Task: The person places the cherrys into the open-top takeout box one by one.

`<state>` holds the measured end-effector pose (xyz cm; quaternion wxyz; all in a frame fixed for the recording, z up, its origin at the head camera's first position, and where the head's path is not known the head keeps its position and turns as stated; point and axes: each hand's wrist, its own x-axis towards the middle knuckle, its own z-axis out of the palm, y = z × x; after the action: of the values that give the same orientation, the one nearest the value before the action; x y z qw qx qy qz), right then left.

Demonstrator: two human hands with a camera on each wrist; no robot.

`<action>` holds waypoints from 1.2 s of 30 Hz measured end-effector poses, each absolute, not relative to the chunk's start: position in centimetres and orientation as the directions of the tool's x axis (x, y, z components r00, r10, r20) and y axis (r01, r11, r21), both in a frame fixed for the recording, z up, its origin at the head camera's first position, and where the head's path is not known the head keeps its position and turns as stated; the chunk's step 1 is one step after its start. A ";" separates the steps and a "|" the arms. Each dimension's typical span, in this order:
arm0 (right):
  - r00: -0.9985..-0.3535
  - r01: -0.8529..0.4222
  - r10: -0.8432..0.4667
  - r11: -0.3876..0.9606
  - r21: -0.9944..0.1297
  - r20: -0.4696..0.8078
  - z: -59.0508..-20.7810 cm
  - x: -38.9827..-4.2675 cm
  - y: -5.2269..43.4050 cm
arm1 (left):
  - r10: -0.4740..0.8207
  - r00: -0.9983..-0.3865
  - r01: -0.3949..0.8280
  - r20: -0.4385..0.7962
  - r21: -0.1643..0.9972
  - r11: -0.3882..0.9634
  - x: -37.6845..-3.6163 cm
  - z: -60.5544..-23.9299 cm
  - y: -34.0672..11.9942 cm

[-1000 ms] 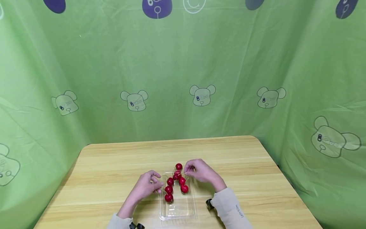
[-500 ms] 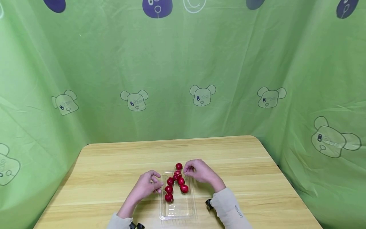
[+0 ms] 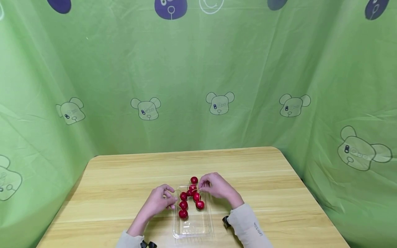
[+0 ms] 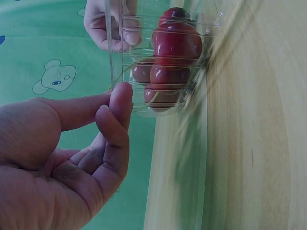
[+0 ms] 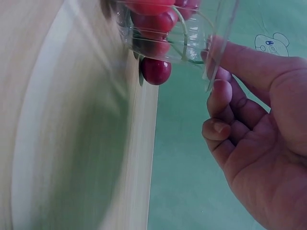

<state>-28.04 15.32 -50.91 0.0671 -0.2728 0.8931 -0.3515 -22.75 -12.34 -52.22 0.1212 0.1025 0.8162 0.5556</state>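
Over the clear tray (image 3: pixel 196 227), a cherry stem (image 5: pixel 195 61) is pinched by the right hand (image 3: pixel 216 185); the left hand (image 3: pixel 157 200) is nearly closed, its fingers' hold unclear.

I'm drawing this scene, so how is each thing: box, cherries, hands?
Clear box: on the table, partly filled.
Cherries inside: red, clustered towards the far end.
Lone cherry: outside, beyond the box's far edge.
Left hand: fingers bent; grip unclear.
Right hand: fingers bent; grip unclear.
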 end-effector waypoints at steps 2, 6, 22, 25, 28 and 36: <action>-0.842 -0.441 -0.534 0.603 -0.665 0.075 -50.9 -28.0 15.2 | 0.303 -0.949 0.034 -0.083 0.932 0.361 -22.7 -52.2 -12.3; -0.842 -0.444 -0.534 0.604 -0.662 0.078 -50.9 -28.0 15.1 | 0.304 -0.949 0.031 -0.085 0.933 0.360 -22.7 -52.2 -12.3; -0.846 -0.457 -0.528 0.638 -0.620 0.081 -51.1 -28.0 14.9 | 0.298 -0.950 0.024 -0.092 0.930 0.367 -22.7 -52.2 -12.3; -0.845 -0.463 -0.528 0.641 -0.612 0.087 -51.1 -28.1 14.9 | 0.297 -0.950 0.026 -0.092 0.929 0.368 -22.7 -52.2 -12.3; -0.840 -0.477 -0.533 0.640 -0.602 0.099 -51.2 -28.1 14.8 | 0.299 -0.950 0.028 -0.090 0.930 0.367 -22.7 -52.2 -12.3; -0.840 -0.483 -0.532 0.640 -0.597 0.109 -51.1 -28.1 14.9 | 0.299 -0.950 0.029 -0.089 0.929 0.369 -22.7 -52.2 -12.3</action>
<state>-28.12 14.86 -51.11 0.0382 -0.2804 0.9048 -0.3181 -22.72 -12.27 -52.21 0.1223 0.1002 0.8183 0.5527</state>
